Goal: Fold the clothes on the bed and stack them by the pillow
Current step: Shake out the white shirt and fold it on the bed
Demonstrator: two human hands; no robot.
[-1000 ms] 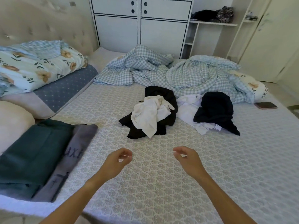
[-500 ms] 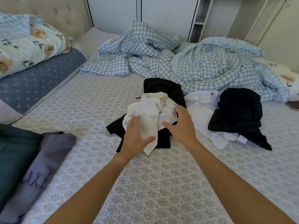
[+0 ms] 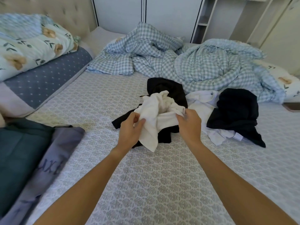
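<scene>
A crumpled cream-white garment (image 3: 158,111) lies on top of a black garment (image 3: 168,88) in the middle of the bed. My left hand (image 3: 129,127) pinches its left edge, and my right hand (image 3: 189,124) grips its right edge. To the right sits a second heap: a white shirt (image 3: 201,103) under a black garment (image 3: 237,111). At the left edge, next to the pillows, a folded dark green garment (image 3: 21,151) lies on a folded grey one (image 3: 61,153).
A rumpled blue checked duvet (image 3: 186,62) fills the far side of the bed. A floral pillow (image 3: 29,46) and a blue dotted pillow (image 3: 45,82) are stacked at the left. A phone (image 3: 292,107) lies at the right edge. White wardrobes (image 3: 146,10) stand behind.
Both hands went from hovering over the bedsheet to the white garment and took hold of its edges. The view moved closer to the clothes.
</scene>
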